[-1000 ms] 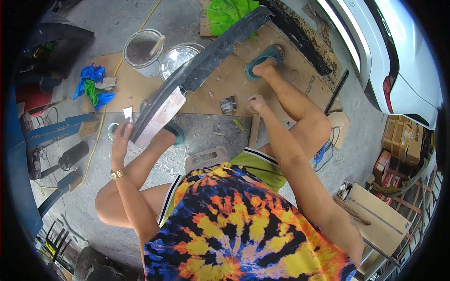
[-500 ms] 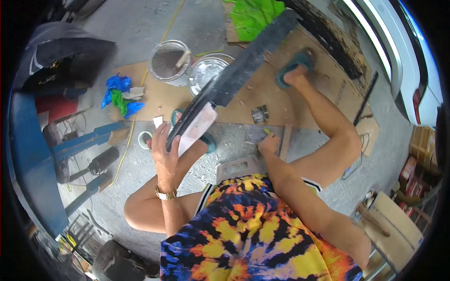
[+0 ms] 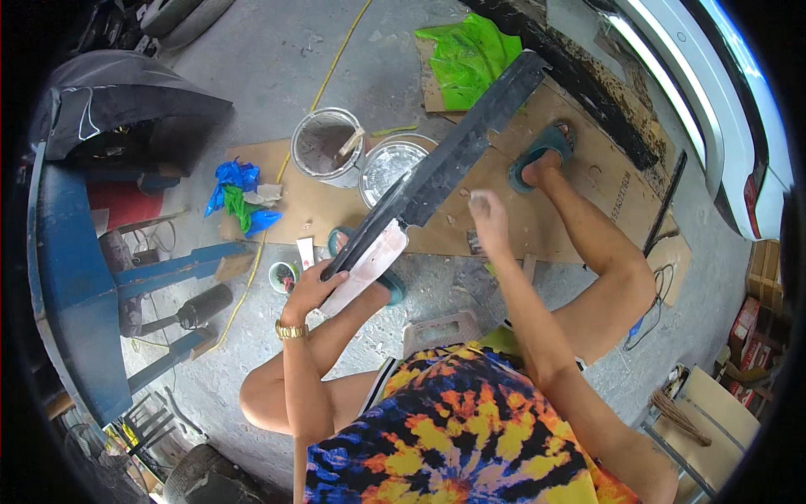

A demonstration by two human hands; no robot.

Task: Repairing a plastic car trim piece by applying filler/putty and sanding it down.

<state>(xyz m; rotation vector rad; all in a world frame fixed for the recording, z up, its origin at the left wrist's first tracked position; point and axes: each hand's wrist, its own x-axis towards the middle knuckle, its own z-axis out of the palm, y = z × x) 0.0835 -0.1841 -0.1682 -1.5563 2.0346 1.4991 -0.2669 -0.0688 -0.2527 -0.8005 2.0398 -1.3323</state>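
A long black panel point(image 3: 457, 155) slants across the space before me from near left to far right. Its near end carries a whitish, pink-tinged patch point(image 3: 374, 256). My left hand point(image 3: 309, 290), with a gold watch at the wrist, grips that near end, thumb on top. My right hand point(image 3: 491, 220) is raised to the right of the panel, apart from it. Its fingers are curled together, and something pale shows at the tips, too small to make out. Below that hand, a small grey piece point(image 3: 475, 244) lies at the cardboard's edge, partly hidden.
A putty-smeared bucket point(image 3: 326, 151) and a round metal lid point(image 3: 395, 172) stand beyond the panel. Cardboard point(image 3: 588, 189) covers the floor there. A small white cup point(image 3: 283, 276) and blue and green crumpled plastic point(image 3: 239, 197) lie left. A white car body point(image 3: 714, 109) borders the right.
My right hand has risen from low near the floor, moving forward toward the panel. My left hand keeps its hold on the panel's near end. The whole view has shifted slightly.
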